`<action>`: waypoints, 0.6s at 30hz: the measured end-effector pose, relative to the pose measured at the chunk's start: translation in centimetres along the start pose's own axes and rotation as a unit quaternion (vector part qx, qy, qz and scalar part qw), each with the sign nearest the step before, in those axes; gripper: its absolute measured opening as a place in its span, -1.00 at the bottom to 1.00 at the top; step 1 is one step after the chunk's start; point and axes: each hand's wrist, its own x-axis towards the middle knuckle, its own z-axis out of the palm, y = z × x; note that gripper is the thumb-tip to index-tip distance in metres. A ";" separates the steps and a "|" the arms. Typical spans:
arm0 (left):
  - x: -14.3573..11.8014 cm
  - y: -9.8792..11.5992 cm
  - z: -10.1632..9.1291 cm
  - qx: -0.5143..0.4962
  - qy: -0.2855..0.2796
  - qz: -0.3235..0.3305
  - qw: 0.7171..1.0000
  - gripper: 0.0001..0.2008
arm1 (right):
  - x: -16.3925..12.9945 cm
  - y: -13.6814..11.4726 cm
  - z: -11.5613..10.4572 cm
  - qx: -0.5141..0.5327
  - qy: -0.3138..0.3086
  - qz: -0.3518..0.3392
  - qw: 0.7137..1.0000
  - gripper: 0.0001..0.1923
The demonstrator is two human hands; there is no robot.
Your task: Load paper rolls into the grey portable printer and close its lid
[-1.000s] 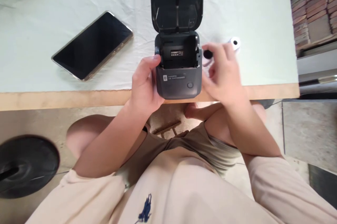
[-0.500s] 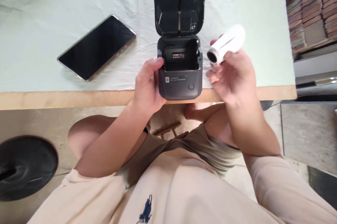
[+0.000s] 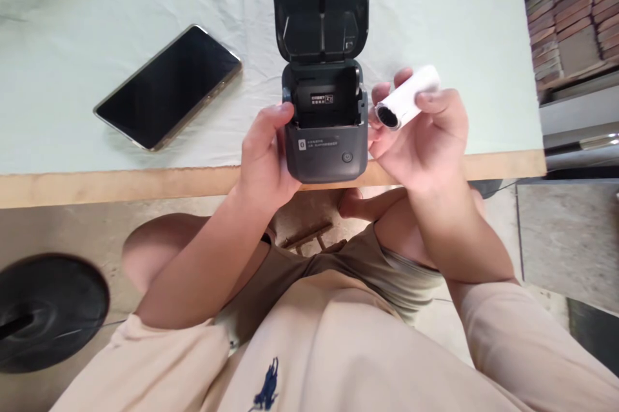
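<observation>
Portable printer (image 3: 326, 167) sits between our two hands, near the front edge of the table, with its body overlapping that edge from where we look; we cannot tell whether it rests on the surface or is lifted a little. Its dark lid (image 3: 322, 12) stands swung up and back, so we see straight into the roll compartment (image 3: 322, 117), where a small printed label (image 3: 322, 99) shows on the inner wall. A round power button (image 3: 347, 156) is on the front face, toward the right.

Our left hand (image 3: 267, 157) grips the printer from its left side: the thumb lies on the upper rim beside the compartment, and the other fingers pass behind and beneath the body, where we lose sight of them.

Our right hand (image 3: 423, 138) is just to the right of the printer, palm turned up and fingers curled around a white paper roll (image 3: 411, 95). The thumb presses its near side, and fingertips show beyond it. We see the roll tilted, its dark hollow end facing down and left, toward the printer, yet outside the compartment. The lower fingertips come close to the printer's right wall; we cannot tell if they touch.

To the left, well apart from the roll, a smartphone (image 3: 169, 86) lies slantwise, screen up, on the pale tablecloth (image 3: 449, 6).
</observation>
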 end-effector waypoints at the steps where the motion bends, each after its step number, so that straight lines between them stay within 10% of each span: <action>1: 0.0 0.0 0.0 0.004 -0.002 -0.006 1.000 -0.67 | 0.0 0.0 -0.1 -0.017 -0.006 -0.007 1.000 -0.51; 11: -0.1 -0.2 0.3 0.032 -0.042 -0.014 0.999 -0.87 | -0.5 -1.3 1.1 -0.050 0.079 -0.094 0.991 -0.27; 18: -0.5 -0.6 0.2 0.082 -0.037 -0.005 0.996 -0.85 | -2.5 -4.2 2.2 -0.222 0.150 -0.285 0.920 -0.46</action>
